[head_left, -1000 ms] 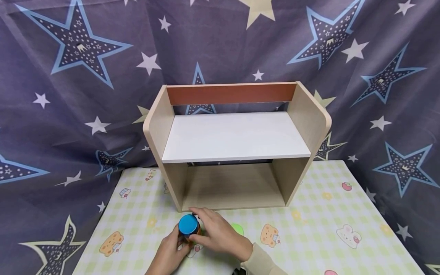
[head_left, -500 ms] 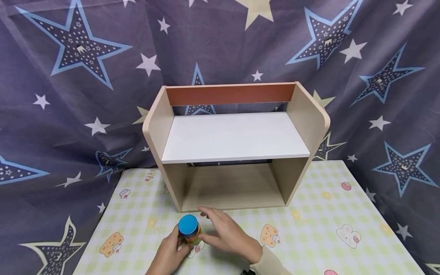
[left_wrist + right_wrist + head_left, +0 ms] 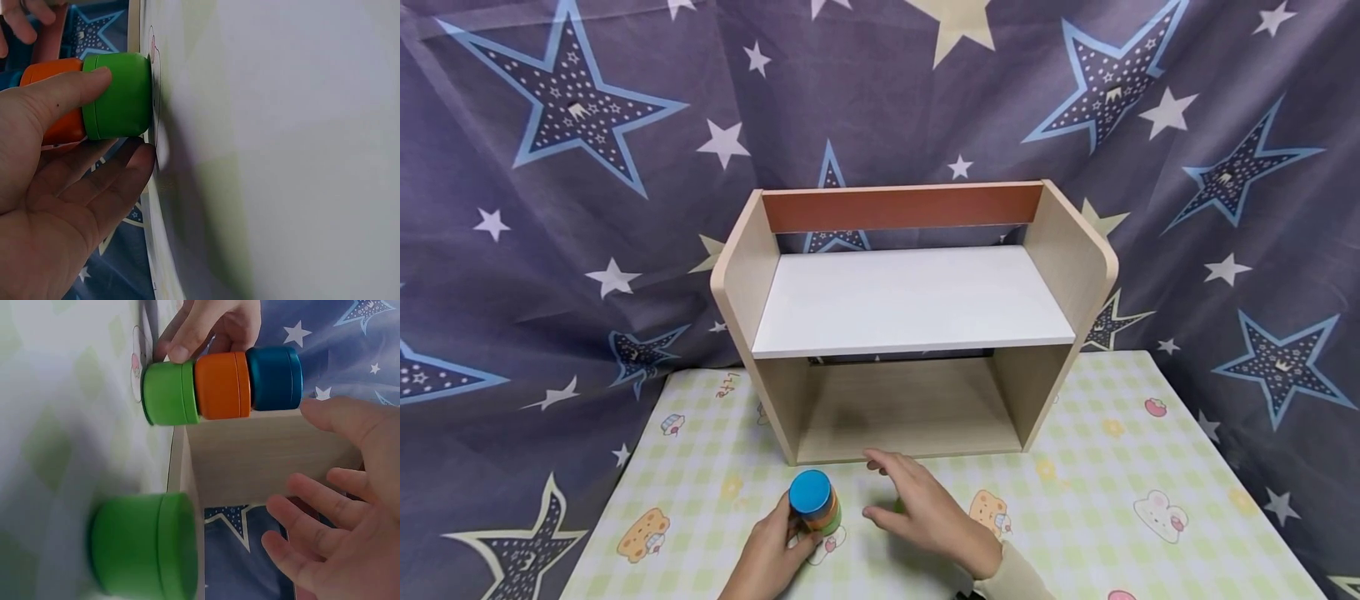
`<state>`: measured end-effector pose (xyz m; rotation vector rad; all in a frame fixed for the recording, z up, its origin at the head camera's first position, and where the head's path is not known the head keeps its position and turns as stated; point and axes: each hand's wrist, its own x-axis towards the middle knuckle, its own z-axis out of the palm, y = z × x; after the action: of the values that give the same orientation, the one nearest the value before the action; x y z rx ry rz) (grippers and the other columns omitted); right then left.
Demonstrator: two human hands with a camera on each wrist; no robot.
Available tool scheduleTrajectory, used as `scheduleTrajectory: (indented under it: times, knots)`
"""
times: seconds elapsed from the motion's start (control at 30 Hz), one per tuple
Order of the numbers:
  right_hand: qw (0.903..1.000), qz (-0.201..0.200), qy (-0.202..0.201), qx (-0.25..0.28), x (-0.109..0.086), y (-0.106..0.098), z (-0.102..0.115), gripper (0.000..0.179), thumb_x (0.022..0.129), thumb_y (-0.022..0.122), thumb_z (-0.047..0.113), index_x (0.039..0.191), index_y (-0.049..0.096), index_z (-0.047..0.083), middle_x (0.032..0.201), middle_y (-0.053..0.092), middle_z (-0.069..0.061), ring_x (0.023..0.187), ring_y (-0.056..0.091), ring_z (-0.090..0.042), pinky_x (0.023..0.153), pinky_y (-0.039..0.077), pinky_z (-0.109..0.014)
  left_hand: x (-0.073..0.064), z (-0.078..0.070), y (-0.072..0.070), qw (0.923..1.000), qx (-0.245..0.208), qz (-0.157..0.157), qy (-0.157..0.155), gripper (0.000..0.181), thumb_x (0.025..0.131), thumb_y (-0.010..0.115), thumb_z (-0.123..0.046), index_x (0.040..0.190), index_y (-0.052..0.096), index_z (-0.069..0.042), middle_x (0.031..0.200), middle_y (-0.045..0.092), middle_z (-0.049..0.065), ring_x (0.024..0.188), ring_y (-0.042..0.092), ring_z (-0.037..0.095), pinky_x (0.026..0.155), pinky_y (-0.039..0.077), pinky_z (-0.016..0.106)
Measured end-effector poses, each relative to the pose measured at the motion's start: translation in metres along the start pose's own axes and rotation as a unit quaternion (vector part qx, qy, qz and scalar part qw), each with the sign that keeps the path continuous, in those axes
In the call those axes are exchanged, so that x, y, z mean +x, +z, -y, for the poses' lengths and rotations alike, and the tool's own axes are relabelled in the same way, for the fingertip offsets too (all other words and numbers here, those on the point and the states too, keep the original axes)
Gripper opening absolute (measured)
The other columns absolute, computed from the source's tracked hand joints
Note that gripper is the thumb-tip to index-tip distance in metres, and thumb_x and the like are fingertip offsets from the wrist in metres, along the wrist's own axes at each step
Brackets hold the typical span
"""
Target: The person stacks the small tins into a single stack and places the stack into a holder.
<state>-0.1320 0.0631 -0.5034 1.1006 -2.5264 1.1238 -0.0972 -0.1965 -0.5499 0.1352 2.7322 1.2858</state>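
Observation:
Three small round tubs stand stacked on the table: a green tub (image 3: pixel 169 394) at the bottom, an orange tub (image 3: pixel 220 385) in the middle and a blue tub (image 3: pixel 810 492) on top. My left hand (image 3: pixel 767 546) holds the stack low down, its thumb (image 3: pixel 81 90) on the green tub and the other fingers round the opposite side. To the right of the stack, my right hand (image 3: pixel 928 512) is held with fingers spread, nothing in it. A second green tub (image 3: pixel 144 547) stands on the table beneath that hand, mostly hidden by it in the head view.
Behind the hands stands a wooden shelf unit (image 3: pixel 737 275) with a white upper board (image 3: pixel 917 300) and a brown back rail (image 3: pixel 902 207). A checked cloth (image 3: pixel 1097 517) with cartoon prints covers the table. A dark star-patterned curtain (image 3: pixel 647 50) hangs behind and at both sides.
My right hand has let go of the top of the stack and moved right, over the second green tub. The left hand and the stack stay in place.

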Motion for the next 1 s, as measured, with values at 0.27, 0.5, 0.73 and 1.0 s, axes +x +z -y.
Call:
scheduleTrajectory:
  times: [0.27, 0.5, 0.73, 1.0]
  knots:
    - [0.9998, -0.015, 0.010, -0.002, -0.012, -0.005, -0.009, 0.072, 0.089, 0.080, 0.023, 0.147, 0.043, 0.006, 0.128, 0.061, 0.000, 0.115, 0.059, -0.020, 0.096, 0.052, -0.040, 0.000, 0.000, -0.001, 1.0000, 0.001, 0.005, -0.008, 0.065, 0.085, 0.081, -0.012, 0.138, 0.047, 0.003, 0.124, 0.063, 0.023, 0.109, 0.065, 0.037, 0.085, 0.059, 0.041]
    - [0.9997, -0.023, 0.013, 0.000, -0.020, -0.007, -0.016, 0.073, 0.087, 0.081, 0.021, 0.148, 0.042, 0.009, 0.128, 0.061, -0.001, 0.115, 0.058, -0.019, 0.097, 0.051, -0.039, 0.000, 0.000, -0.001, 0.9999, 0.001, 0.007, -0.011, 0.067, 0.084, 0.082, -0.014, 0.138, 0.046, 0.004, 0.124, 0.062, 0.024, 0.110, 0.065, 0.038, 0.087, 0.058, 0.044]
    - [0.9990, -0.023, 0.039, 0.006, -0.028, -0.007, -0.022, 0.073, 0.088, 0.080, 0.023, 0.149, 0.042, 0.013, 0.129, 0.060, 0.004, 0.117, 0.057, -0.016, 0.098, 0.051, -0.040, 0.000, 0.001, -0.001, 1.0000, -0.006, 0.007, -0.002, 0.066, 0.084, 0.082, -0.013, 0.138, 0.046, 0.003, 0.124, 0.062, 0.024, 0.108, 0.066, 0.036, 0.086, 0.058, 0.040]
    - [0.9974, -0.015, 0.068, 0.018, -0.037, -0.009, -0.028, 0.070, 0.089, 0.079, 0.024, 0.148, 0.043, 0.014, 0.130, 0.059, 0.003, 0.119, 0.055, -0.016, 0.099, 0.050, -0.041, 0.000, 0.001, -0.001, 0.9999, -0.007, 0.010, -0.002, 0.067, 0.085, 0.081, -0.013, 0.139, 0.045, 0.004, 0.125, 0.062, 0.025, 0.109, 0.066, 0.037, 0.086, 0.058, 0.041]
